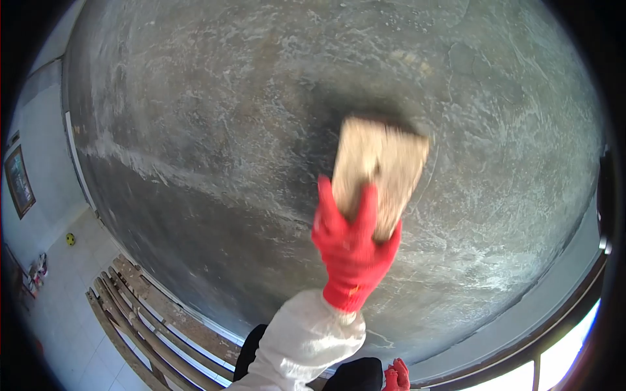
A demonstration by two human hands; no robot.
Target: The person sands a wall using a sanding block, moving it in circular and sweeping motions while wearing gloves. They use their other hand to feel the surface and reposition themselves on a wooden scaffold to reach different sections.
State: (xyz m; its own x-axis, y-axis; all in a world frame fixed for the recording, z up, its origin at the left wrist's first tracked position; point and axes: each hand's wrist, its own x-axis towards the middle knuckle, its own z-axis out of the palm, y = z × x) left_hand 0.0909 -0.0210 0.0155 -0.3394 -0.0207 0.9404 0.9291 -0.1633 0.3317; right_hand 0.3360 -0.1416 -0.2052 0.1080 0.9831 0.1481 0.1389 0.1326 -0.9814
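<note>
My left hand [352,241], in a red knit glove below a pale sleeve, grips a wooden float [385,156], a flat tan board blurred by motion. Its fingers spread over the lower part of the board. The float is at the grey cement-plastered wall [215,130], with a dark shadow around its upper and left edges; whether it touches the wall is hard to tell. My right hand [397,376], also red-gloved, shows only in part at the bottom edge beside my dark-clothed knee. Its fingers look curled, and anything inside them is hidden.
A slatted wooden bench [140,326] stands at lower left over a pale tiled floor [72,313]. On that floor lies a yellow ball [70,239]. A framed picture [19,181] hangs on the side wall. A bright window [567,352] is at lower right.
</note>
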